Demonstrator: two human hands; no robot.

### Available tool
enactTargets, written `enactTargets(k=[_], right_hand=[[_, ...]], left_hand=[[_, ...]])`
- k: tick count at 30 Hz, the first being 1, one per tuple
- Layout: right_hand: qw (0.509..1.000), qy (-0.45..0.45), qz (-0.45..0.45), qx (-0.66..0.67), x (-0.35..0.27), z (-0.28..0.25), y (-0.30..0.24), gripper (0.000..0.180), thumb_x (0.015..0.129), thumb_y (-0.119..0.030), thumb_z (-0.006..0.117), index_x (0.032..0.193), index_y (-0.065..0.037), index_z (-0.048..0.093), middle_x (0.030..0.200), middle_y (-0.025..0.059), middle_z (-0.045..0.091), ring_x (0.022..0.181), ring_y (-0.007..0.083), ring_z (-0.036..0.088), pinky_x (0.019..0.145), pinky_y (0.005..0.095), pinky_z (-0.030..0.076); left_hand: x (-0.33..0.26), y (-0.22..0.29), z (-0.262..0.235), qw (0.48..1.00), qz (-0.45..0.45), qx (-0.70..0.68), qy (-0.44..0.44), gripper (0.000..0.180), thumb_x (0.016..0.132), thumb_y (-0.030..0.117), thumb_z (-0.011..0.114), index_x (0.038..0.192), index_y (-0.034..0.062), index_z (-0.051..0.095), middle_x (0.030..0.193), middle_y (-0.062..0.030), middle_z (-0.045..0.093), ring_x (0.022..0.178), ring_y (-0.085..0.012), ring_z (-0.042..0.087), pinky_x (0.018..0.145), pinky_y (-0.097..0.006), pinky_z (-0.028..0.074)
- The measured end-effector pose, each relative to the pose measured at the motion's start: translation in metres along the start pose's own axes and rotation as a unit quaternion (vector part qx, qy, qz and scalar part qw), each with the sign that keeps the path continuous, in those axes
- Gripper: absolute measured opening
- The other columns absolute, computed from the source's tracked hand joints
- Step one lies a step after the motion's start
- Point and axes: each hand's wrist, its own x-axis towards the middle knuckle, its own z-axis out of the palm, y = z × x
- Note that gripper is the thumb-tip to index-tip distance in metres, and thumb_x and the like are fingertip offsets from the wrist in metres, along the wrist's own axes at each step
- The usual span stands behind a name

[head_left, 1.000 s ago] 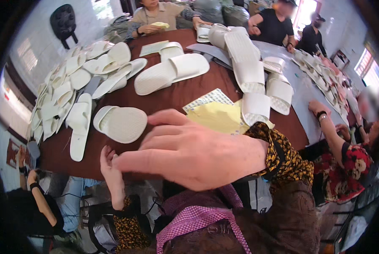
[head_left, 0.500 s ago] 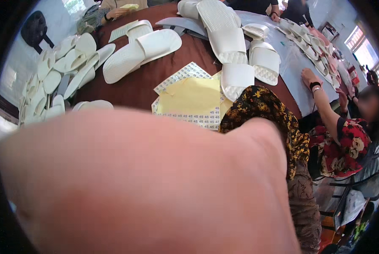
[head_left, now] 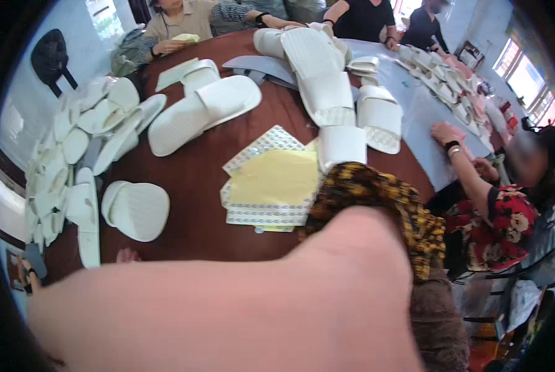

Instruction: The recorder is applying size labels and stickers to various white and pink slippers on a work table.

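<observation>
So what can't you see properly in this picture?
- Right hand: a pink blur filling the lower head view, too close to the camera; fingers and any grip cannot be told.
- Left hand: only fingertips show at the edge of the round brown table; the right hand covers the rest.
- Yellow paper sheets: near corner hidden by the patterned yellow-black sleeve.
- White flat slippers at the left rim: bent and small.

Our right hand (head_left: pixel 228 310), bare and ringless, fills the lower frame as a broad blur close to the lens; behind it, our sleeve (head_left: pixel 383 204) shows a yellow-and-black leopard-like print, gathered in folds at the wrist.
</observation>
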Motion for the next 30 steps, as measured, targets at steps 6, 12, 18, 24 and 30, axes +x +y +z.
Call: enactTargets(k=[6,12,18,24,30], right_hand=[[0.998,-0.034,0.030,0.043,0.038,0.029,0.065,0.012,0.075,-0.022,0.061,0.072,-0.010,0.061,0.078,0.0066,0.059,0.080,0.0249,0.060,0.069,0.0369,0.046],[0.945,-0.247,0.057,-0.205,0.016,0.062,0.174,0.016,0.077,-0.014,0.059,0.091,-0.008,0.062,0.095,0.0080,0.060,0.096,0.0244,0.058,0.087,0.0371,0.043],[0.850,-0.342,0.244,-0.319,-0.015,0.089,0.277,0.046,0.076,-0.009,0.060,0.121,-0.004,0.052,0.120,0.0183,0.054,0.112,0.0359,0.053,0.093,0.0458,0.041],[0.821,-0.377,0.222,-0.366,-0.032,0.083,0.308,0.054,0.078,-0.007,0.058,0.131,-0.011,0.048,0.133,0.0138,0.048,0.122,0.0345,0.047,0.094,0.0519,0.040],[0.781,-0.419,0.291,-0.359,-0.047,0.062,0.323,0.047,0.090,-0.026,0.055,0.135,-0.017,0.044,0.140,0.0070,0.041,0.129,0.0349,0.039,0.091,0.0623,0.039]], left_hand=[[0.005,0.003,0.002,0.998,-0.023,-0.049,0.013,0.035,0.095,0.005,0.049,0.129,-0.0028,0.047,0.122,-0.0148,0.057,0.114,-0.0226,0.053,0.096,-0.033,0.043],[0.020,0.026,-0.015,0.992,0.029,-0.038,0.116,0.051,0.092,-0.007,0.044,0.141,-0.0028,0.032,0.133,-0.0175,0.048,0.113,-0.0236,0.052,0.094,-0.033,0.044],[0.024,0.043,-0.014,0.990,-0.015,-0.085,0.112,0.064,0.087,-0.006,0.047,0.145,-0.0008,0.021,0.132,-0.0157,0.046,0.102,-0.0181,0.054,0.079,-0.027,0.047],[0.051,0.054,-0.019,0.993,0.037,0.115,-0.001,0.081,0.078,-0.007,0.060,0.148,0.0041,0.021,0.146,-0.0240,0.029,0.112,-0.0310,0.054,0.092,-0.037,0.047],[0.065,0.067,-0.026,0.939,0.091,0.332,0.027,0.083,0.076,-0.004,0.064,0.148,0.0139,0.025,0.153,-0.0266,0.010,0.134,-0.0445,0.033,0.103,-0.044,0.041]])
